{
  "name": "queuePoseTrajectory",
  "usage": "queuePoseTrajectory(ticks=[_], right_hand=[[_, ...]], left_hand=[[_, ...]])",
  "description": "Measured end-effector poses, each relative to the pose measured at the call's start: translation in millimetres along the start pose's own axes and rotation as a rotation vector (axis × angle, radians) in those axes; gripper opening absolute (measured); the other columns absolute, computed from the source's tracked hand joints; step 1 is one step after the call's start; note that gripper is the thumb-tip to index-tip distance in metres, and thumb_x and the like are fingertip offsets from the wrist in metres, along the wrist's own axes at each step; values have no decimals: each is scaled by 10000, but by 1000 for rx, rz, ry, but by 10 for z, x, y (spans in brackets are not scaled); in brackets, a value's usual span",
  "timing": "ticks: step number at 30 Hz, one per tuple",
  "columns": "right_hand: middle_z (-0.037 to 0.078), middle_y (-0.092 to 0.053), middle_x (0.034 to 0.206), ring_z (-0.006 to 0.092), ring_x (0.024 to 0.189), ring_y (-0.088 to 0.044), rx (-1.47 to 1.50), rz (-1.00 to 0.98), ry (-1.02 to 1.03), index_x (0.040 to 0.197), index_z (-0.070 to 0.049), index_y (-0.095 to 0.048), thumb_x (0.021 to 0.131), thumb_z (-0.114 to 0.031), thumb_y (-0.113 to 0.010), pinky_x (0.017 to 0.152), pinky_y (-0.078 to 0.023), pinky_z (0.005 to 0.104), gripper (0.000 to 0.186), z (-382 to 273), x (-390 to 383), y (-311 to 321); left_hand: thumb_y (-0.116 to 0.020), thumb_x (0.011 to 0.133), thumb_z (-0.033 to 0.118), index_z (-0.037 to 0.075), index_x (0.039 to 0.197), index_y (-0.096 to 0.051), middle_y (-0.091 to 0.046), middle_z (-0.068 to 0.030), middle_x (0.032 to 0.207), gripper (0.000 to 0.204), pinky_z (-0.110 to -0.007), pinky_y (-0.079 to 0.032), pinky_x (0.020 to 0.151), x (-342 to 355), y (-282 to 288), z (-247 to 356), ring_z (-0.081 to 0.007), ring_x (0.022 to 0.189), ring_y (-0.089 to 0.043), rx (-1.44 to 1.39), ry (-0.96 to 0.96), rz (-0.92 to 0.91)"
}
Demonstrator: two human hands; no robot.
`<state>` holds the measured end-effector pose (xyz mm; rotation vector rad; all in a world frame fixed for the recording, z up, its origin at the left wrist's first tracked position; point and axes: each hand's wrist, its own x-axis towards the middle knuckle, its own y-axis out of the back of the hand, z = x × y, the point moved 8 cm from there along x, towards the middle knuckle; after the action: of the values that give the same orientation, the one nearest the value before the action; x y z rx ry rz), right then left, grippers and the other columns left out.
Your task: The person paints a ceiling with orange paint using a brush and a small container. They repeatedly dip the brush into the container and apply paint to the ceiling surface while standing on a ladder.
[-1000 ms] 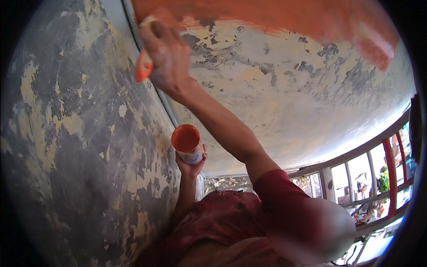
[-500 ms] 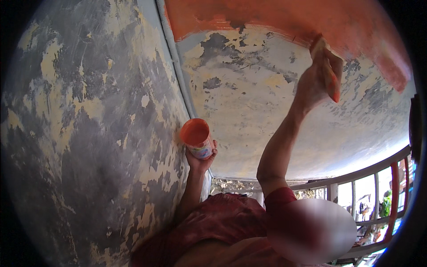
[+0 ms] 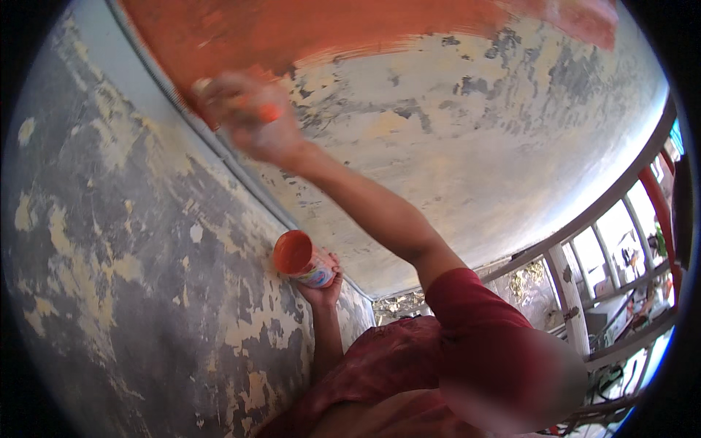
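Note:
In my left hand (image 3: 321, 292) is a small paint pot (image 3: 296, 254), gripped round its lower side, its mouth tipped up and smeared orange inside. My right hand (image 3: 252, 124), blurred by motion, is stretched out across the wall and closed on a paintbrush (image 3: 269, 112) whose orange-stained end shows beside the palm. The bristles are smeared and mostly hidden at the far side of the fingers. They lie by the lower left edge of the orange paint (image 3: 314, 29), close to the pipe in the corner.
A grey pipe (image 3: 171, 98) runs down the corner between the wall (image 3: 438, 160) with patchy old paint and a grey, flaking wall (image 3: 146, 292) on my left. To the right curves a railing (image 3: 573, 299) with upright bars, things showing beyond it.
My right hand has swept with the brush from the right side of the wall to the left, near the corner pipe. The view has turned; my left hand still grips the pot.

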<state>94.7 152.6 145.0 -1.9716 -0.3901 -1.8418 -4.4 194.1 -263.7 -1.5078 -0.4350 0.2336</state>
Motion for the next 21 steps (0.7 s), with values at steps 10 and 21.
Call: queuePoseTrajectory(ticks=[10, 21], right_hand=[[131, -650, 1063, 220, 952, -645, 59, 551, -254, 1040, 33, -626, 894, -46, -605, 857, -547, 340, 167, -261, 235, 2349], [34, -630, 892, 87, 820, -572, 562, 221, -161, 931, -6, -624, 906, -64, -646, 707, -476, 243, 67, 163, 1041, -229]], left_hand=[[-633, 809, 532, 133, 1272, -531, -569, -140, 1162, 620, -445, -500, 818, 10, 151, -152, -358, 1125, -515, -50, 12, 69], [-534, 858, 560, 137, 1299, -517, -566, -103, 1237, 612, -467, -496, 801, -34, -28, -22, -380, 1124, -532, -53, -9, 40]])
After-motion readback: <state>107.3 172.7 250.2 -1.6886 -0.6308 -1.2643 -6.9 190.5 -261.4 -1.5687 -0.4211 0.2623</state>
